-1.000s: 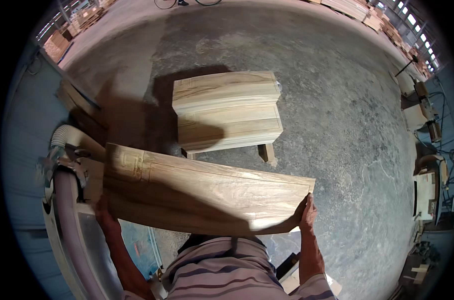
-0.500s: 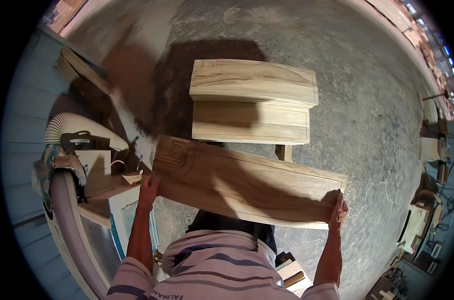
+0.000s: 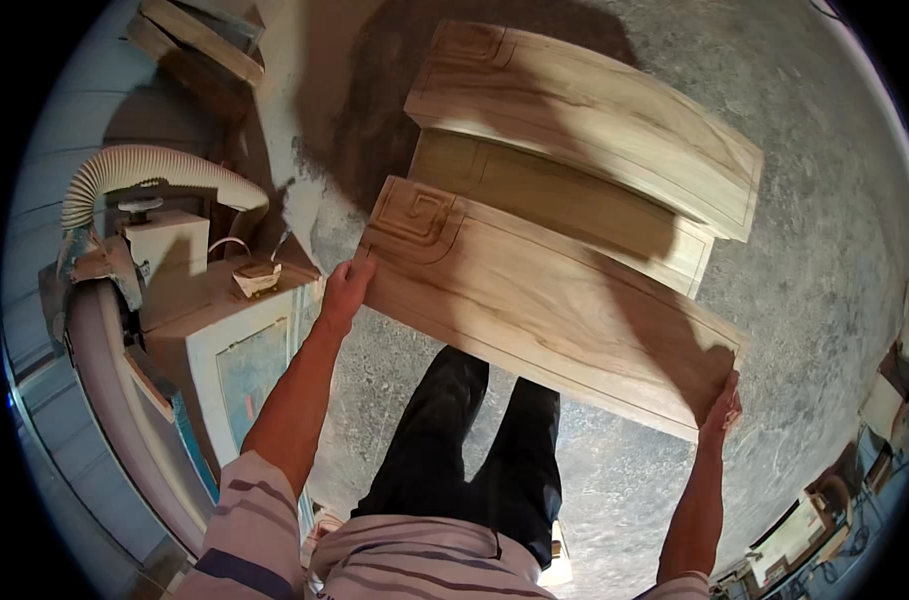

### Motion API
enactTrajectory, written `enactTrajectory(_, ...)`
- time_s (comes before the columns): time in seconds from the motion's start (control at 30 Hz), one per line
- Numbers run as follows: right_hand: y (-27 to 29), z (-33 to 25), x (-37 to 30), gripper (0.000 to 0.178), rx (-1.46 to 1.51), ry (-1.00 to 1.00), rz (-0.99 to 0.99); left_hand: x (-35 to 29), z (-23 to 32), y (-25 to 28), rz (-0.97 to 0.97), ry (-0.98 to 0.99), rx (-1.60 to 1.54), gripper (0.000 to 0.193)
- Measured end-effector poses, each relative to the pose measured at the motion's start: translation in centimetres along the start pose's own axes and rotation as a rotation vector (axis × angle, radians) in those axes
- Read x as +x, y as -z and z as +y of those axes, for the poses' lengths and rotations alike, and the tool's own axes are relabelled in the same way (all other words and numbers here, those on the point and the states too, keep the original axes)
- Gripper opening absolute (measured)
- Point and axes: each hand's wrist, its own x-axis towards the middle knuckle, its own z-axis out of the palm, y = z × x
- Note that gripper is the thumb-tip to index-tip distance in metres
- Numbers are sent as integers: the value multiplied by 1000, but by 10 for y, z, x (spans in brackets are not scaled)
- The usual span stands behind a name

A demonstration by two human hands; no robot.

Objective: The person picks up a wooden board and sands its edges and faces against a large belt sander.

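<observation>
Between my hands I carry a long wooden panel (image 3: pixel 555 310) with a grooved border and a square spiral carved at its left end. My left hand (image 3: pixel 349 288) grips its left end, thumb on top; my right hand (image 3: pixel 721 404) clasps the right end, its fingers partly hidden behind the edge. Just beyond lies a similar carved panel (image 3: pixel 595 120), on top of another wooden panel (image 3: pixel 565 200) that sticks out from under it. The held panel covers part of that lower one.
To my left stands a belt sander (image 3: pixel 125 400) with a ribbed cream hose (image 3: pixel 165 175) and a cabinet (image 3: pixel 240 365). A small container (image 3: pixel 257 277) sits on the cabinet. Wooden boards (image 3: pixel 200 45) lean at the far left. Tools and wood pieces (image 3: pixel 815 520) lie at the lower right, on the grey concrete floor (image 3: pixel 815 280).
The view has shifted and turned. The held panel now sits closer to the stacked panels, overlapping the lower one, and my legs show beneath it. Both hands keep their grip.
</observation>
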Motion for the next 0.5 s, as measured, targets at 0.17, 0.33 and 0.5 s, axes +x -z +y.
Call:
enactTrajectory(0.17, -42, 14, 63, 61, 68, -21, -63, 38, -9, -47, 27, -34, -38, 37)
enactTrajectory(0.33, -84, 26, 109, 61, 55, 7, -91, 68, -4, -77, 82, -36, -44, 31)
enactTrajectory(0.5, -125, -1, 120, 61, 51, -14, -131, 96, 0, -73, 84, -58, 23, 50)
